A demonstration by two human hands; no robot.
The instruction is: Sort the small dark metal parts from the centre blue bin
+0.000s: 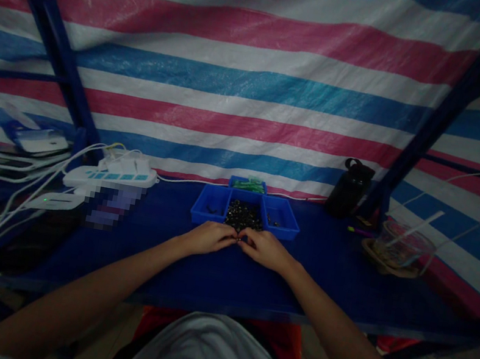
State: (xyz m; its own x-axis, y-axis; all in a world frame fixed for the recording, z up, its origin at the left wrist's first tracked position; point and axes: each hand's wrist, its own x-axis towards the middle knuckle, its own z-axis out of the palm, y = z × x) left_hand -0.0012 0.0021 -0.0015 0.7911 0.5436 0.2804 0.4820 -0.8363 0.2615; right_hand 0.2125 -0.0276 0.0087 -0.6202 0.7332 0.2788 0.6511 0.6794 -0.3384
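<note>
My left hand (211, 237) and right hand (265, 248) met at the fingertips above the blue table (221, 284), thumbs and forefingers pinched around a tiny piece (237, 240) too small to make out. It was just in front of the small dark parts (243, 213) heaped between the left blue tray (201, 219) and the right blue tray (285, 234).

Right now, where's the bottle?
In the head view, the black bottle stands right-rear on the table, beside the blue post, left of the clear container.

Striped tarpaulin (256, 86), blue metal framing (61, 52) and small-parts trays (202, 219) suggest a makeshift workshop.
</note>
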